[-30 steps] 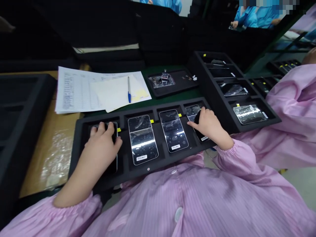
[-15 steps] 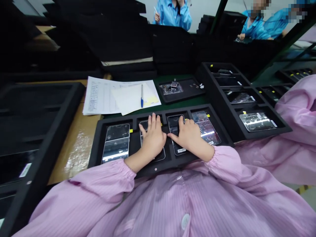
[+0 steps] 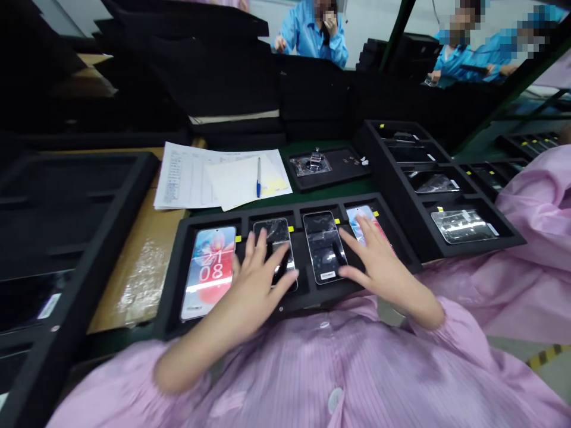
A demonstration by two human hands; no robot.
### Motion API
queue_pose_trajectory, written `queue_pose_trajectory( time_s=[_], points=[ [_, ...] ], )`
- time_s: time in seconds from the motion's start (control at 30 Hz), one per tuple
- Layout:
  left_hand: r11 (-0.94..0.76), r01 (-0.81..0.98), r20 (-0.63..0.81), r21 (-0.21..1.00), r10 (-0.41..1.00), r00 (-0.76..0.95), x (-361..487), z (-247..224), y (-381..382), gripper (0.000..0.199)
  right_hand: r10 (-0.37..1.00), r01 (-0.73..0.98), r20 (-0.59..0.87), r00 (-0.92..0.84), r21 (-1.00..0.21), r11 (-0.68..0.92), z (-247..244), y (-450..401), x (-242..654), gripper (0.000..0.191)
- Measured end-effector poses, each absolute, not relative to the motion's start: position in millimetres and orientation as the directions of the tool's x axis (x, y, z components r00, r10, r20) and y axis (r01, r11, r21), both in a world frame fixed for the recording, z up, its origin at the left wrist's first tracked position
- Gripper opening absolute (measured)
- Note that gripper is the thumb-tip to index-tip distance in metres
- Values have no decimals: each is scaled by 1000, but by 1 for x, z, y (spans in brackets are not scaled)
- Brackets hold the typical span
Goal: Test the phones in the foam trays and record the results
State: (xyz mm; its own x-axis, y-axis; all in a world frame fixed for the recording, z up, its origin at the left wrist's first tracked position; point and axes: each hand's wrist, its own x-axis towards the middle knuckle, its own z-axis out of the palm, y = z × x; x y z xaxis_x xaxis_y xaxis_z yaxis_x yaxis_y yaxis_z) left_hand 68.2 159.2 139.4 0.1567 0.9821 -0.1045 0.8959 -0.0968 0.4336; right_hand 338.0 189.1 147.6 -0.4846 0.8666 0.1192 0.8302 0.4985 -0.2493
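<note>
A black foam tray (image 3: 250, 304) in front of me holds smartphones in a row of compartments. The leftmost smartphone (image 3: 209, 267) has a lit blue-and-red screen with large digits. Beside it, a dark-screened smartphone (image 3: 273, 228) is partly hidden by my left hand (image 3: 252, 276), whose spread fingers hover over or touch it; contact is unclear. Another dark smartphone (image 3: 325, 244) with a white label lies fully visible to the right. My right hand (image 3: 379, 255), open and fingers apart, covers much of the rightmost lit smartphone (image 3: 357, 213). Neither hand grips anything.
Behind the tray lie printed sheets (image 3: 182, 178) with a blue pen (image 3: 259, 178) and a small black tray (image 3: 321, 178) of parts. More phones sit in a tray stack (image 3: 392, 184) at right. Another black tray (image 3: 147, 172) stands left. A neighbour's pink sleeve (image 3: 539, 196) is close at right.
The outermost smartphones' screens have lit up. My left hand has moved left and toward me; my right hand has moved right, uncovering the dark phone with the white label.
</note>
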Motion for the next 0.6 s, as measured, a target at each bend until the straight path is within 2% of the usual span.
queue_pose_trajectory(
  time_s=[0.13,0.23,0.37,0.5,0.6],
  points=[
    [-85,917,-261,390,945,198,47,141,126,61,775,717,-8,-632,-384,581,139,173,362,72],
    [-54,933,-275,357,948,160,50,143,149,61,808,749,2,-589,-375,547,133,202,349,71],
    [-2,941,-116,337,992,44,52,149,180,59,899,839,139,-414,-324,437,131,244,336,66],
    [-26,910,51,413,999,6,30,152,161,60,905,818,281,-320,-401,413,127,232,355,69],
    [113,898,108,426,979,-174,9,150,142,66,912,813,332,-243,-443,377,119,210,375,64]
  ],
)
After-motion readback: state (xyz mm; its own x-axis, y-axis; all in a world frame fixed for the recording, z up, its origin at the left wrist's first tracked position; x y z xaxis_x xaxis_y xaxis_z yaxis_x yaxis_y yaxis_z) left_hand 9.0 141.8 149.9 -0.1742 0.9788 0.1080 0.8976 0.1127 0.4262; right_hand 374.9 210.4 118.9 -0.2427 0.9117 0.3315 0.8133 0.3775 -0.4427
